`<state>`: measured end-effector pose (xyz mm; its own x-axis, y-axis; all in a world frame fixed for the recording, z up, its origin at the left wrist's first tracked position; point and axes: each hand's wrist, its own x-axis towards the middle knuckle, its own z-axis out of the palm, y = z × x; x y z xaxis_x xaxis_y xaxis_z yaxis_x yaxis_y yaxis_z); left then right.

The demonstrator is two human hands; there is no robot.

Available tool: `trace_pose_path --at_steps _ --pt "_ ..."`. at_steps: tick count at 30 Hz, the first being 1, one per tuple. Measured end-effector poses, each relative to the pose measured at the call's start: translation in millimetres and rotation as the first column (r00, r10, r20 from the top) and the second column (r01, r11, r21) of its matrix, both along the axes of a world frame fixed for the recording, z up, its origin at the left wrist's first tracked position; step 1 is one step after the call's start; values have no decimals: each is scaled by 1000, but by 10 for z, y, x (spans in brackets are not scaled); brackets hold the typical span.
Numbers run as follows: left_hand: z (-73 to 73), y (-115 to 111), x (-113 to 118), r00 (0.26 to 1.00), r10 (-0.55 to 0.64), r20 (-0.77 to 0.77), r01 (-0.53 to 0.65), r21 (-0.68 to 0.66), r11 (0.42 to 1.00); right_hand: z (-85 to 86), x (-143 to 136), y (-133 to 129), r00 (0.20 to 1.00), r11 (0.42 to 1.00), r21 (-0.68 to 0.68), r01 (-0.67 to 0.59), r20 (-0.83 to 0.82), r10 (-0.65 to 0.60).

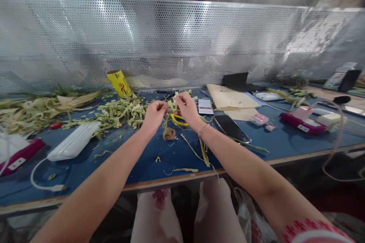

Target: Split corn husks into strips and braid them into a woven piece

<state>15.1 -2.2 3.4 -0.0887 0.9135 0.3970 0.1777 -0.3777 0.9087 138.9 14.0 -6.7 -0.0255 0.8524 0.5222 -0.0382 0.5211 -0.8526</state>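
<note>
Over the middle of the blue table my left hand (155, 114) and my right hand (187, 109) are close together, fingers pinched. A pale green, flat plant strip (176, 94) sticks up from the fingertips of my right hand. My left fingertips are pressed together beside it; whatever they pinch is too small to make out. Just below the hands lies a yellow loop (180, 122), possibly a scissors handle. Nearer to me is a small brown coil (169, 133). A heap of curled, pale green strips (122, 113) lies left of my left hand.
Long dried leaves (34, 110) cover the far left. A yellow tube (119, 82) leans before the perforated metal screen (114, 38). A white power bank (73, 141) lies at left. Right of my hands are a phone (232, 128), brown paper (234, 97) and a purple power strip (302, 124).
</note>
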Motion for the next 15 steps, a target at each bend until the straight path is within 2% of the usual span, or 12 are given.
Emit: trace_pose_path --at_steps 3,7,9,15 --pt "6 -19 12 993 40 -110 -39 16 999 3 -10 -27 999 998 48 32 42 -34" --pt "-18 -60 42 980 126 -155 -109 112 988 -10 -60 -70 979 973 190 133 130 -160" --pt "-48 -60 49 971 178 -157 -154 152 976 -30 -91 -84 966 955 246 165 156 -207" --pt "-111 -14 37 967 230 -112 -198 245 949 -77 -165 -117 951 930 336 145 213 -226"
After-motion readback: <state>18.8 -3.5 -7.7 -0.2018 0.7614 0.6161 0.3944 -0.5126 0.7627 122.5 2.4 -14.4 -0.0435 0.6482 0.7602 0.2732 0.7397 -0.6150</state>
